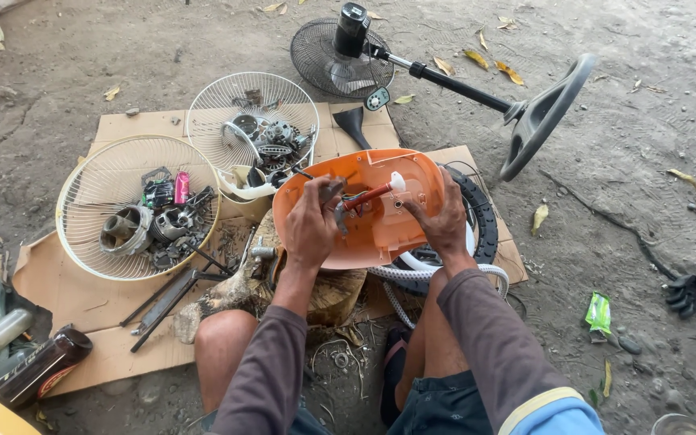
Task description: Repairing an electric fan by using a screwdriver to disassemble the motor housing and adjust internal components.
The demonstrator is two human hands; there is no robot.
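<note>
Head view, left to right: brown bottle (39,366) at 8 o'clock on cardboard (82,298); cream fan grille (82,185) holds engine parts (155,225); white fan grille (227,105) at 11 holds more metal parts (271,141). Centre: orange plastic housing (380,234) on a stump. Left hand (312,221) closed on a small tool I can't make out. Right hand (443,221) grips housing's edge beside a red-handled screwdriver (368,196). Tyre (481,217) behind. Stand fan (445,76) lies at 1, black gloves (690,294) at 3.
</note>
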